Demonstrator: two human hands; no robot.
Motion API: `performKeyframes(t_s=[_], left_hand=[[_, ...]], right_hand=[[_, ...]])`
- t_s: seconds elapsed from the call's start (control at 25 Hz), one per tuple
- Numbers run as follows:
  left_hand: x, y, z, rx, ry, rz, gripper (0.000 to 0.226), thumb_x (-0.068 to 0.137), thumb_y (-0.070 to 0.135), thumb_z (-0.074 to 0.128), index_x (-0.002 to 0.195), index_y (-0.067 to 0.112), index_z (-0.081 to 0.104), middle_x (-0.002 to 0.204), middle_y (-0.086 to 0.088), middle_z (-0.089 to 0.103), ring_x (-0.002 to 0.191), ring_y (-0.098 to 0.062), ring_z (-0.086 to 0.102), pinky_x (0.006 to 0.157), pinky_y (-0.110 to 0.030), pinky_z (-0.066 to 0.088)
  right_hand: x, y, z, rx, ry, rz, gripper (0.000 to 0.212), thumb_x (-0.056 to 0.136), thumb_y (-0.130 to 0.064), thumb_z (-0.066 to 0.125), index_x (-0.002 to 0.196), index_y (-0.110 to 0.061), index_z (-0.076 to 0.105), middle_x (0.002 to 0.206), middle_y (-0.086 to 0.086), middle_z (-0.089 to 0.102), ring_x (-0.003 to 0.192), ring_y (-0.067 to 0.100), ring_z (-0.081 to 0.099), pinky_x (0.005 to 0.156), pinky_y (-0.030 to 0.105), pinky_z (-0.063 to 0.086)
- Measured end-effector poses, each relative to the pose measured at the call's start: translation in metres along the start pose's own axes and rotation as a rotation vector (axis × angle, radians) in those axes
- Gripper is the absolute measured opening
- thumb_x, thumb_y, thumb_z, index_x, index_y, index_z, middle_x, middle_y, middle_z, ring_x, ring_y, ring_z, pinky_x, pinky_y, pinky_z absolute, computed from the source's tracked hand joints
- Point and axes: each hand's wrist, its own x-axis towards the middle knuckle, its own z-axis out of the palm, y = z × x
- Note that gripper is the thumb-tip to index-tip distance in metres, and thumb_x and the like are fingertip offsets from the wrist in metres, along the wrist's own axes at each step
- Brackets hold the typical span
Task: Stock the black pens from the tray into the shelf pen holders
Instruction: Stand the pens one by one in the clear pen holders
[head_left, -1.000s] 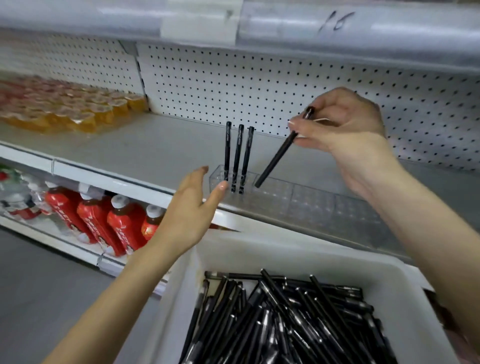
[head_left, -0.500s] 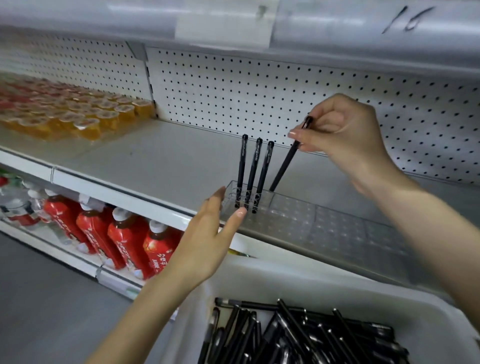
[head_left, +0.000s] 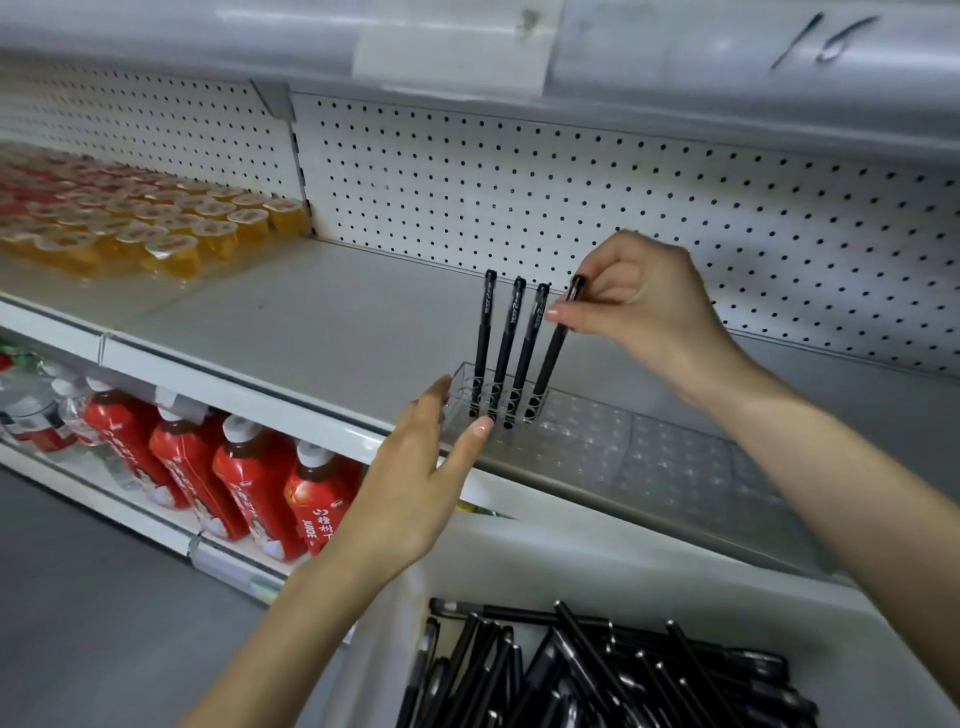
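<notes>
Right hand (head_left: 639, 306) pinches the top of a black pen (head_left: 555, 356) between thumb and fingertips; the pen leans slightly, its lower end down in the clear pen holder (head_left: 597, 431), just right of three standing pens (head_left: 506, 343). Left hand (head_left: 421, 483) is open with fingers straight at the holder's left front corner, contact unclear. Holder sits on the grey shelf (head_left: 337, 322); the white tray (head_left: 571, 551) below holds a loose heap of pens (head_left: 623, 675).
</notes>
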Motion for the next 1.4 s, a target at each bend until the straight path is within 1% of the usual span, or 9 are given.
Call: performKeyframes(t_s=[0.2,0.36,0.48,0.52,0.64,0.76,1.04,1.32,1.4], left_hand=[[0.0012,-0.0002,0.0003,0.000,0.003,-0.004,0.064,0.092,0.051,0.038,0.148,0.026,0.020,0.148,0.007,0.033,0.132,-0.005,0.032,0.099,-0.016,0.024],[0.0026,-0.0002,-0.0001,-0.006,0.003,-0.006,0.063,0.092,0.049,0.038,0.148,0.026,0.021,0.147,0.007,0.034,0.131,-0.005,0.034,0.096,-0.014,0.025],[0.0031,-0.0002,-0.0001,-0.004,0.001,-0.004,0.063,0.092,0.049,0.038,0.148,0.025,0.021,0.147,0.006,0.035,0.132,-0.006,0.035,0.097,-0.015,0.026],[0.0032,0.0000,-0.0001,-0.003,-0.001,-0.004,0.063,0.092,0.049,0.038,0.148,0.025,0.021,0.147,0.006,0.035,0.132,-0.007,0.035,0.097,-0.015,0.026],[0.0033,-0.0006,-0.0009,0.009,0.000,0.004,0.063,0.092,0.049,0.038,0.148,0.025,0.021,0.147,0.006,0.035,0.132,-0.006,0.034,0.097,-0.015,0.025],[0.0033,-0.0009,-0.0014,0.004,-0.001,0.005,0.063,0.092,0.049,0.038,0.148,0.024,0.021,0.147,0.006,0.036,0.132,-0.005,0.034,0.098,-0.016,0.026],[0.0037,-0.0014,-0.0010,0.002,-0.004,0.002,0.063,0.092,0.049,0.038,0.148,0.024,0.022,0.147,0.005,0.036,0.131,-0.008,0.036,0.096,-0.015,0.026],[0.0042,-0.0029,0.0000,0.006,-0.004,0.004,0.064,0.092,0.050,0.038,0.148,0.023,0.022,0.147,0.004,0.036,0.131,-0.009,0.037,0.099,-0.018,0.027],[0.0041,-0.0027,-0.0001,0.006,0.000,0.004,0.064,0.092,0.050,0.038,0.148,0.023,0.022,0.147,0.004,0.036,0.131,-0.009,0.037,0.099,-0.018,0.028]], right_hand=[[0.0030,0.0064,0.0071,-0.063,-0.041,-0.004,0.036,0.063,-0.009,0.086,0.077,-0.022,0.055,0.075,0.000,0.067,0.068,0.009,0.064,0.080,0.028,0.054],[0.0035,0.0040,0.0083,-0.076,-0.075,-0.029,0.037,0.063,-0.007,0.085,0.078,-0.021,0.054,0.072,0.000,0.066,0.064,0.007,0.063,0.075,0.027,0.054],[0.0034,0.0049,0.0089,-0.090,-0.030,-0.021,0.039,0.062,-0.008,0.086,0.081,-0.021,0.055,0.074,0.000,0.066,0.067,0.010,0.064,0.076,0.025,0.054],[0.0032,0.0053,0.0085,-0.091,-0.022,-0.016,0.039,0.062,-0.009,0.086,0.083,-0.021,0.055,0.073,-0.001,0.065,0.066,0.008,0.064,0.075,0.022,0.053],[0.0018,0.0042,0.0091,-0.075,-0.026,-0.028,0.038,0.061,-0.008,0.086,0.076,-0.021,0.054,0.069,-0.005,0.063,0.058,-0.001,0.061,0.066,0.014,0.051],[0.0025,0.0055,0.0105,-0.060,-0.006,-0.036,0.034,0.061,-0.006,0.086,0.067,-0.017,0.054,0.066,-0.004,0.063,0.055,-0.003,0.060,0.066,0.014,0.052],[0.0028,0.0053,0.0099,-0.043,-0.014,-0.026,0.032,0.063,-0.005,0.085,0.067,-0.015,0.055,0.066,-0.003,0.064,0.054,-0.005,0.060,0.063,0.010,0.050],[0.0029,0.0064,0.0099,-0.082,-0.012,-0.002,0.031,0.061,-0.009,0.086,0.068,-0.014,0.057,0.067,-0.001,0.066,0.059,0.001,0.061,0.069,0.017,0.053],[0.0042,0.0057,0.0086,-0.119,-0.014,0.007,0.030,0.061,-0.011,0.087,0.069,-0.011,0.058,0.070,0.004,0.068,0.064,0.009,0.063,0.074,0.026,0.055]])
